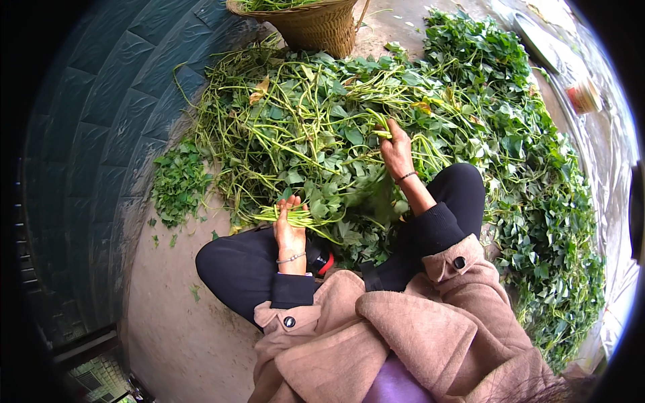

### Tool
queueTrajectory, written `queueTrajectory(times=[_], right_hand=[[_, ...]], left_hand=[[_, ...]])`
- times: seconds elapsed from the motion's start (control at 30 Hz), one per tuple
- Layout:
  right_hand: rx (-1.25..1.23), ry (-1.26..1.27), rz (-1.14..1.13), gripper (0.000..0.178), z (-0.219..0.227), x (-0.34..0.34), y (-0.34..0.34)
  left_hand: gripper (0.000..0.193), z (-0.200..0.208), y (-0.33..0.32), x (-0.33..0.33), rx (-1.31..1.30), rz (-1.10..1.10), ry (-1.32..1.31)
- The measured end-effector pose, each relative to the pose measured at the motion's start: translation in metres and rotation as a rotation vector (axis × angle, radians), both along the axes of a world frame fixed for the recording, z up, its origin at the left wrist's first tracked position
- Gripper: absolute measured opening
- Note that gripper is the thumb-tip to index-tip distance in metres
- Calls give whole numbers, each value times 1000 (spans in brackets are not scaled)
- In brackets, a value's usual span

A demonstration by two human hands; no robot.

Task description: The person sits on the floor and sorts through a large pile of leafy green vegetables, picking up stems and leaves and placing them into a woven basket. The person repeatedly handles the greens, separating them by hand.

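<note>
My left hand (289, 229) is closed around a bundle of cut green stems (311, 222), held low near my left knee. Farther out and to the right, my right hand (396, 149) grips a few leafy vine stems (378, 119) over the heap. Leaves hang blurred below that hand, so I cannot make out whether they belong to the same stems. Both hands are at the near side of a large pile of leafy green vines (295, 127), with long pale stems tangled toward the left.
A woven basket (316, 30) holding green stems stands beyond the pile. A small heap of loose leaves (180, 181) lies at the left, near a wall with dark tiles (101, 121). More vines (537, 215) run down the right side. A red and white tub (583, 97) is at far right.
</note>
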State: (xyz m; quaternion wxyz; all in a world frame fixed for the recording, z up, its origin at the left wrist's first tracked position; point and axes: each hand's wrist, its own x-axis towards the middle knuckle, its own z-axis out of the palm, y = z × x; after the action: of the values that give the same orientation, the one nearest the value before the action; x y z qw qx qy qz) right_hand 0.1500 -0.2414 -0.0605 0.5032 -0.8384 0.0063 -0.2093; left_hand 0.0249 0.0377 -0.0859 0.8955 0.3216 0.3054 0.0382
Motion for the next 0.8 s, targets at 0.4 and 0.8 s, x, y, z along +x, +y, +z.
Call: queueTrajectory(times=[0.4,0.8], right_hand=[[-376,-7,-87,17,50,-8,-14],[106,287,853,30,16,-84,103]], left_hand=[[15,-1,25,3,84,210,-9],[23,14,-24,3,72,14,16]])
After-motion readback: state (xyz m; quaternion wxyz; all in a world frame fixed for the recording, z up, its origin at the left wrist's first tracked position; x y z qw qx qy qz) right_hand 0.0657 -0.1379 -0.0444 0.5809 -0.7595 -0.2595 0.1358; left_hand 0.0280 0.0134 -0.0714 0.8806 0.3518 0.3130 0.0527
